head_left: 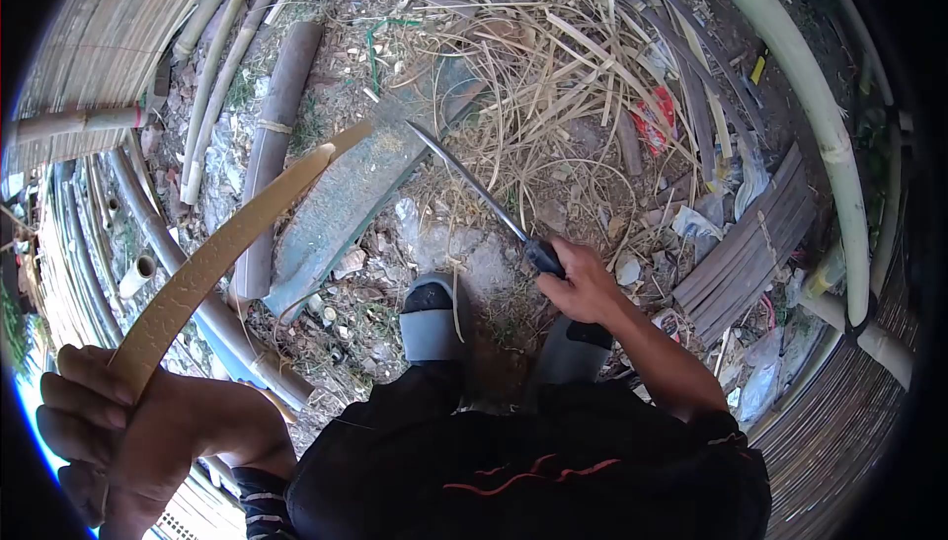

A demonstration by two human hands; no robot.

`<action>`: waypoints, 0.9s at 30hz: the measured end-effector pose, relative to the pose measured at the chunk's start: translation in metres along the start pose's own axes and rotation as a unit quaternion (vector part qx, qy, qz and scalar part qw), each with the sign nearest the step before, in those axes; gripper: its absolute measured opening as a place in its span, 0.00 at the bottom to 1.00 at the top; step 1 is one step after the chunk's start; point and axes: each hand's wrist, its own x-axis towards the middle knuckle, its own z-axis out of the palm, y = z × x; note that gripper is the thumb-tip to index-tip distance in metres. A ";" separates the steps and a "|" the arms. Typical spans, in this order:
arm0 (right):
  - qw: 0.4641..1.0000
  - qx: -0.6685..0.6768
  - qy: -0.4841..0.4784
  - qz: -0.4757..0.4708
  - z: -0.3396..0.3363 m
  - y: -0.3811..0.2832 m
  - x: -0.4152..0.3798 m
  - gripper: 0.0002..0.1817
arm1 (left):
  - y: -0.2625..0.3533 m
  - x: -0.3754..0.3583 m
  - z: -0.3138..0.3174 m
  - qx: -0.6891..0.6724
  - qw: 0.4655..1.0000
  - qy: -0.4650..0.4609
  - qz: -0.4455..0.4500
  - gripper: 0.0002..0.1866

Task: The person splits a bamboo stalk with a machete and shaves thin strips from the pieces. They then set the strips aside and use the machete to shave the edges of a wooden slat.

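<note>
Bamboo strip held up in one hand, long knife held in the other, blade clear of the strip.

The left hand (104, 422) is closed around the near end of a curved bamboo strip (222, 249), which rises away from the body to a tapered tip near the knife point. The right hand (583, 288) grips the dark handle of a knife (474, 190), its blade angled up and leftward, apart from the strip. Both sandalled feet (432, 318) stand on littered ground among bamboo poles (820, 115), shavings (553, 56) and a flat plank (365, 185). Judged step: between cuts, strip presented for trimming. The next move would call for bringing the blade edge onto the strip, directed away from the holding fingers.
</note>
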 end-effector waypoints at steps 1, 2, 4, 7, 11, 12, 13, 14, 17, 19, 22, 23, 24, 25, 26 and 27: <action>0.997 0.052 0.051 -0.034 0.004 0.000 -0.006 0.20 | 0.002 -0.001 0.009 -0.017 0.998 0.048 0.038 0.29; 0.992 0.085 0.079 -0.056 0.008 0.002 -0.008 0.21 | 0.001 0.010 -0.011 -0.186 0.981 0.018 -0.061 0.30; 0.994 0.081 0.055 -0.050 -0.005 -0.020 -0.002 0.20 | 0.004 0.003 0.006 -0.154 0.987 0.017 -0.037 0.30; 0.995 0.033 0.061 -0.075 -0.013 -0.061 0.016 0.18 | 0.020 -0.016 0.047 -0.045 0.997 0.063 0.003 0.27; 0.981 0.046 0.070 -0.175 0.001 -0.122 0.043 0.24 | 0.012 -0.001 0.006 -0.099 0.995 -0.016 0.020 0.19; 0.973 0.058 0.065 -0.215 0.010 -0.136 0.044 0.23 | 0.014 -0.003 0.015 -0.058 0.998 0.028 0.019 0.17; 0.962 0.072 0.058 -0.256 0.018 -0.145 0.046 0.21 | 0.017 -0.009 0.027 -0.052 0.998 0.022 0.021 0.17; 0.962 0.080 0.052 -0.258 0.022 -0.144 0.050 0.21 | 0.020 -0.017 0.039 -0.046 0.996 0.073 0.031 0.17; 0.978 0.000 0.074 -0.197 0.049 -0.111 0.079 0.17 | 0.021 -0.021 0.012 -0.024 0.996 0.064 0.055 0.20; 0.995 -0.093 0.007 -0.022 0.046 -0.094 0.107 0.16 | 0.026 -0.032 0.027 0.017 0.995 0.079 0.055 0.20; 0.992 -0.025 -0.002 -0.127 0.022 -0.135 0.063 0.12 | 0.023 -0.031 0.037 0.062 0.991 0.099 0.070 0.19; 0.982 -0.009 -0.008 -0.190 0.020 -0.141 0.054 0.11 | 0.023 -0.033 0.037 0.052 0.991 0.091 0.082 0.19; 0.956 0.029 0.062 -0.284 0.028 -0.132 0.058 0.10 | 0.023 -0.039 0.044 0.065 0.988 0.098 0.099 0.19; 0.946 0.038 0.126 -0.297 0.048 -0.106 0.073 0.11 | 0.024 -0.043 0.051 0.078 0.986 0.098 0.113 0.19; 0.985 0.003 0.083 -0.153 0.059 -0.085 0.090 0.12 | 0.025 -0.044 0.053 0.075 0.987 0.091 0.107 0.19; 0.999 -0.033 0.038 -0.013 0.052 -0.084 0.101 0.13 | 0.026 -0.045 0.055 0.062 0.987 0.100 0.106 0.19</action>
